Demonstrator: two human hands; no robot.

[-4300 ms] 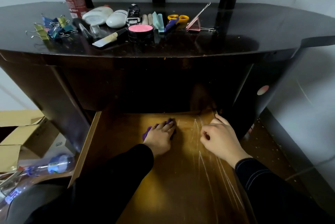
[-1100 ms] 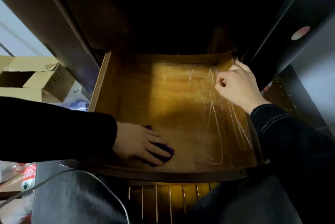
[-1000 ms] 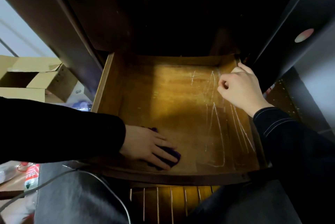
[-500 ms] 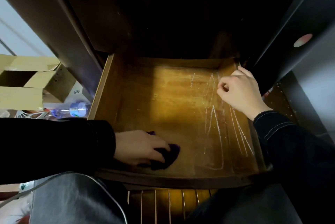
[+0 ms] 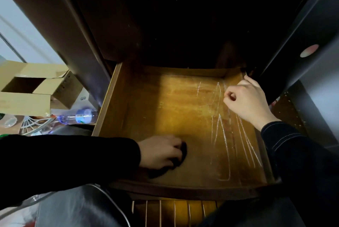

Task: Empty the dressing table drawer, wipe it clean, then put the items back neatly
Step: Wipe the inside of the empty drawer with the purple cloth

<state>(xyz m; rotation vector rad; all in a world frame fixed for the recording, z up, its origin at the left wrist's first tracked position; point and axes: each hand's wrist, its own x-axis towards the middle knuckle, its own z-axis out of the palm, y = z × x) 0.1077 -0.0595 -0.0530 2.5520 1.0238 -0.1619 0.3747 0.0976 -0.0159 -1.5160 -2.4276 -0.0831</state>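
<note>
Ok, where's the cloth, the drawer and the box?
cloth (image 5: 184,151): head view, dark edge that shows.
drawer (image 5: 165,109): head view, bare wooden floor.
box (image 5: 23,102): head view, front flap.

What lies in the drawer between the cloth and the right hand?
Only bare drawer floor with pale scratches lies between the cloth and the right hand; the head view shows it.

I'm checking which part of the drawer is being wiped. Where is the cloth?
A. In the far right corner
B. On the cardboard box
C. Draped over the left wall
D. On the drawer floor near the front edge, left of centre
D: the left hand grips the dark cloth on the drawer floor, close to the front edge and left of centre.
</note>
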